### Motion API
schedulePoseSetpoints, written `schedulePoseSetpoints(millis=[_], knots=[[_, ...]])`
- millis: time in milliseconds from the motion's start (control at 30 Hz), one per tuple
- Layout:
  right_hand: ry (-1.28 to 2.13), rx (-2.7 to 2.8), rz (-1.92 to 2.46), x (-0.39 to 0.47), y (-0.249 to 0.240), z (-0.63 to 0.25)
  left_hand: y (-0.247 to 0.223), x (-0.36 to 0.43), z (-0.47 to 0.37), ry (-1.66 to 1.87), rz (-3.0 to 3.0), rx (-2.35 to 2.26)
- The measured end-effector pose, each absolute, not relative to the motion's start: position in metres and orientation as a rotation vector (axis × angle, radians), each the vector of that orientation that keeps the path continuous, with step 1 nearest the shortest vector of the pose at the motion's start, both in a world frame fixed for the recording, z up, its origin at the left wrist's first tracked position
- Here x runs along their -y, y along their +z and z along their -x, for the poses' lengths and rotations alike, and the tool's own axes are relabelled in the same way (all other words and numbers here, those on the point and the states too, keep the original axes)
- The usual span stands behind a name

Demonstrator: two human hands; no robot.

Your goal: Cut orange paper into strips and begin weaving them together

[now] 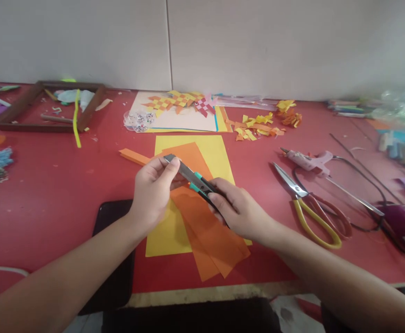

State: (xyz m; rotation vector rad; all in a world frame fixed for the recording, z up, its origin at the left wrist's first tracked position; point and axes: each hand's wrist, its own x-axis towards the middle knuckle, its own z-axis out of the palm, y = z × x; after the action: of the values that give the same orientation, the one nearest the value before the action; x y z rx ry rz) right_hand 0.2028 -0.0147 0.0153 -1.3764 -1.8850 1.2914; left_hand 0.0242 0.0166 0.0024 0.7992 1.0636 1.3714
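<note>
My right hand (240,208) is wrapped round the black and green handle of a box cutter (199,183). Its metal blade is out and points up to the left. The thumb and fingers of my left hand (155,189) pinch the blade near its tip. Below both hands lie orange paper sheets (216,240), overlapping on a yellow sheet (171,231). A folded orange strip (134,156) sticks out to the left, just beyond my left hand; its near end is hidden.
Scissors (299,192) and a pink glue gun (309,163) with its cable lie at the right. A dark tablet-like object (114,268) sits under my left forearm. Woven paper pieces (179,101), orange and yellow scraps (254,127) and a brown frame (35,127) are farther back.
</note>
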Motion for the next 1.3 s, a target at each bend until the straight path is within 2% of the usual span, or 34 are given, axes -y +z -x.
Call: schedulePoseSetpoints(millis=[267,533,633,833,1000,1133,1300], knots=[[1.196,1.934,1.380,0.016,0.015,-0.203,0.005,-0.015,-0.023,1.369,-0.863,-1.101],[1.571,1.386,1.237,0.004,-0.001,-0.207,-0.004,-0.024,-0.017,1.313,-1.030,-1.097],[1.537,1.152,1.158,-0.003,-0.001,-0.216,-0.006,-0.021,-0.013,1.304,-1.363,-1.221],[1.430,0.965,1.160,-0.010,0.007,-0.233,-0.010,-0.017,-0.006,0.988,-2.230,-1.240],[1.460,1.091,1.191,-0.017,0.009,-0.249,-0.020,-0.019,-0.015,0.712,-2.643,-1.156],[1.500,1.309,1.173,-0.020,0.013,-0.261,-0.031,-0.017,-0.025,0.725,-2.671,-1.197],[1.220,1.705,1.267,-0.017,0.019,-0.273,-0.037,-0.015,-0.027,0.795,-2.731,-1.184]])
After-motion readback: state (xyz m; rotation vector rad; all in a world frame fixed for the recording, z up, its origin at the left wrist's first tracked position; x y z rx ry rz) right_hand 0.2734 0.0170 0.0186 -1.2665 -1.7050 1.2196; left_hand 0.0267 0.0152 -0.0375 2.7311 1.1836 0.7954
